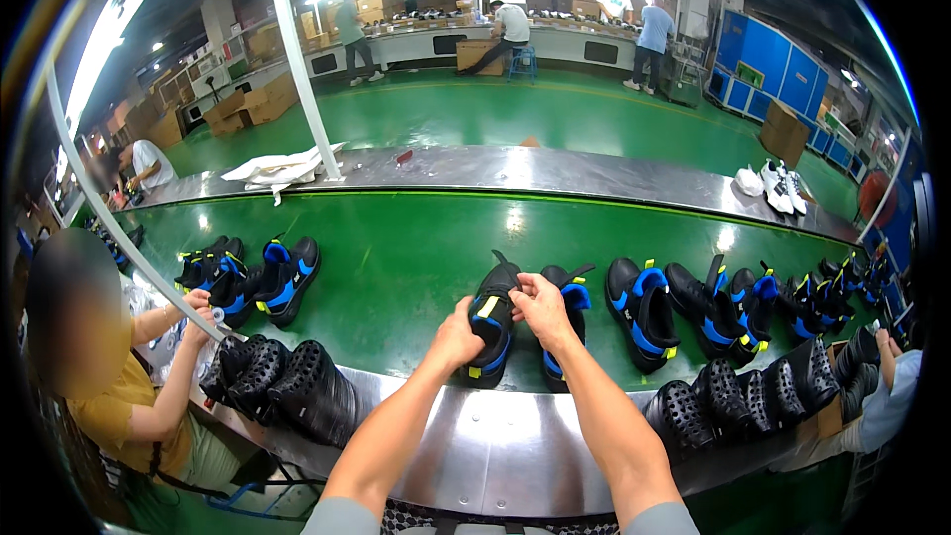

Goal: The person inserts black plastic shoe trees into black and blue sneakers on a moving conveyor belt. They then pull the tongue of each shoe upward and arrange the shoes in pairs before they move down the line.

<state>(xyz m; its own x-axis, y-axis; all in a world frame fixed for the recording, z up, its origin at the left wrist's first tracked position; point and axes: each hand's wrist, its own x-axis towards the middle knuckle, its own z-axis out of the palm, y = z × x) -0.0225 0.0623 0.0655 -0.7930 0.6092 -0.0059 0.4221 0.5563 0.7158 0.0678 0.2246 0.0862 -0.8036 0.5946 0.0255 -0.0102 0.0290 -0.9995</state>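
Observation:
A black sneaker [490, 309] with blue and yellow parts stands on the green belt in front of me, a black strap or tab sticking up at its far end. My left hand [459, 339] grips its left side near the heel, fingers partly hidden by the shoe. At the upper right of the same sneaker, my right hand [543, 309] has thumb and fingers pinched together on its edge; the exact part between the fingertips is too small to make out. A second black and blue sneaker [577, 309] stands just right of it, partly behind my right hand and forearm.
More such sneakers [642, 312] line the belt [416, 267] on both sides. Black studded shoe lasts or shells [315, 394] lie on the metal ledge [475, 446]. A co-worker [129, 376] works at left, another [892, 386] at right. A white pole [297, 59] rises beyond the belt.

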